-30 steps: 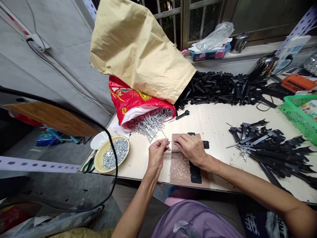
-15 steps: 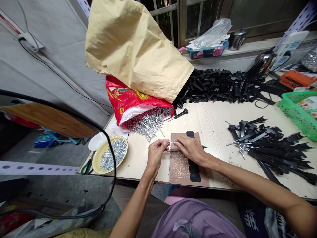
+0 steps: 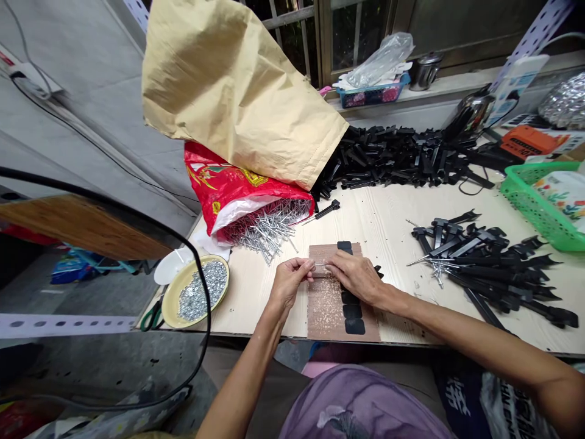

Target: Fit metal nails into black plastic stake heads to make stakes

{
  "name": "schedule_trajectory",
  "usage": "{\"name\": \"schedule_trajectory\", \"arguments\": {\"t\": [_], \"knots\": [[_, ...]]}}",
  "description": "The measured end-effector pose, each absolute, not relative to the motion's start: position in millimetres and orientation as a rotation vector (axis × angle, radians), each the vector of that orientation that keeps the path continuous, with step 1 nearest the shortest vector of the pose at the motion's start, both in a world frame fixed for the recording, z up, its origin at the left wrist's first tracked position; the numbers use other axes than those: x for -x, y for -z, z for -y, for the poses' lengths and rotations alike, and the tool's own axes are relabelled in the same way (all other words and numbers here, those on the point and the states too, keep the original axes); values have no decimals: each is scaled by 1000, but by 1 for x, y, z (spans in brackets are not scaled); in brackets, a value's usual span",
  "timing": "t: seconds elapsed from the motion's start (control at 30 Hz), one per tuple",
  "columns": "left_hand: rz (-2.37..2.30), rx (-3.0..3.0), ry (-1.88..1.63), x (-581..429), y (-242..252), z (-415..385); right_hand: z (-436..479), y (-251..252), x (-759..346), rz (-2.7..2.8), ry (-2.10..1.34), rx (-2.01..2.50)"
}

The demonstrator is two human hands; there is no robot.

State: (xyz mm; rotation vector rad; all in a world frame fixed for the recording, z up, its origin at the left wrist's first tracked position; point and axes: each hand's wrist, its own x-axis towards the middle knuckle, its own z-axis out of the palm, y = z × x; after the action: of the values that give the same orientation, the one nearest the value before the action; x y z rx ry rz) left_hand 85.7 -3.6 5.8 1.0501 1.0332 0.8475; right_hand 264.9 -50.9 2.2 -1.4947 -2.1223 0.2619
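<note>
My left hand (image 3: 292,280) is closed in a pinch on the left end of a thin silver metal pin (image 3: 320,265). My right hand (image 3: 359,277) is closed over a black plastic part, mostly hidden by the palm; its dark forked tip (image 3: 378,272) pokes out on the right. The pin spans the short gap between my fingertips. Both hands are just above a worn brown board (image 3: 324,311) at the table's front edge. A column of black pads (image 3: 353,327) runs down the board, partly covered by my right hand.
Loose pins (image 3: 269,235) spill from a red bag (image 3: 219,183) under a tan sack (image 3: 247,91). A yellow bowl (image 3: 171,305) of small metal pieces stands left. Black plastic parts are heaped at the back (image 3: 393,155) and right (image 3: 493,268), near a green basket (image 3: 525,201).
The whole view has shifted slightly, so most things sit further left. My hands keep their pinch, with a little more of the pin showing between them.
</note>
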Motion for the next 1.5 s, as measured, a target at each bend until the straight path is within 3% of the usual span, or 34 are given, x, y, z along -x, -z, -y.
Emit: {"name": "schedule_trajectory", "arguments": {"t": [0.13, 0.4, 0.67, 0.83, 1.03, 1.2, 1.5], "knots": [[-1039, -1001, -817, -102, 0, 9, 55, -2, -294, 2038, -368, 1492], [-1241, -1300, -971, -124, 12, 20, 23, 13, -363, 2146, -169, 1524], [-1341, -1394, -1051, -130, 16, 26, 81, 25, -348, 2587, -274, 865], [-1364, -1403, -1062, -130, 15, 27, 48, 23, -357, 2267, -223, 1280], [-1378, -1411, -1010, -131, 17, 27, 77, 42, -340, 2404, -323, 963], [-1407, -1453, -1022, -133, 15, 27, 46, 25, -354, 2258, -282, 1286], [-1421, -1516, -1000, -132, 21, 25, 67, 27, -354, 2495, -295, 1062]]}}
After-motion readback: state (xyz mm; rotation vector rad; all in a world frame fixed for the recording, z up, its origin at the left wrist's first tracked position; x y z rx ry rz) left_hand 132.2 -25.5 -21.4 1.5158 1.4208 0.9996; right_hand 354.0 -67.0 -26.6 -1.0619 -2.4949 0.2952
